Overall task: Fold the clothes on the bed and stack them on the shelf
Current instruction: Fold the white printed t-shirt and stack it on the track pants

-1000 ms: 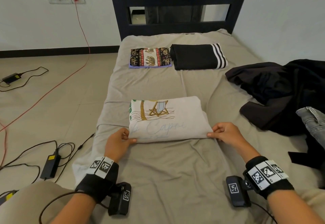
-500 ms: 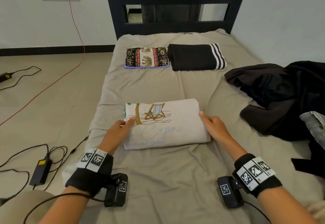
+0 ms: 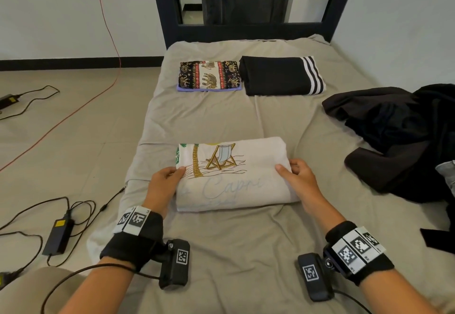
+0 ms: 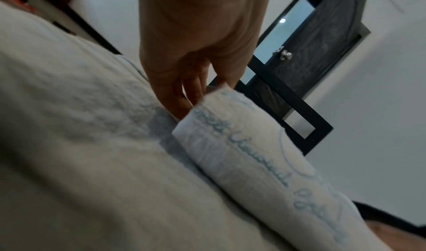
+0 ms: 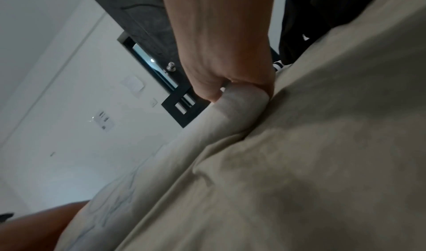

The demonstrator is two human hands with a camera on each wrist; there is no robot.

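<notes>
Both hands, left hand (image 3: 163,185) and right hand (image 3: 299,180), pinch the folded beach-print shirt (image 3: 231,173) at its side edges in mid frame; lifting it level toward the shelf likely comes next.

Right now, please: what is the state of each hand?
Left hand: grips the left edge of the folded shirt.
Right hand: grips the shirt's right edge, thumb on top.

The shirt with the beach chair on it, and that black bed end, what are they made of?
The folded shirt looks like soft cotton knit, matte: it bends in thick rounded folds, and the chair picture is printed on. The left hand and right hand grip its two sides. The black headboard seems painted wood or metal, I can't tell which: straight stiff bars with a smooth dark coat.
</notes>
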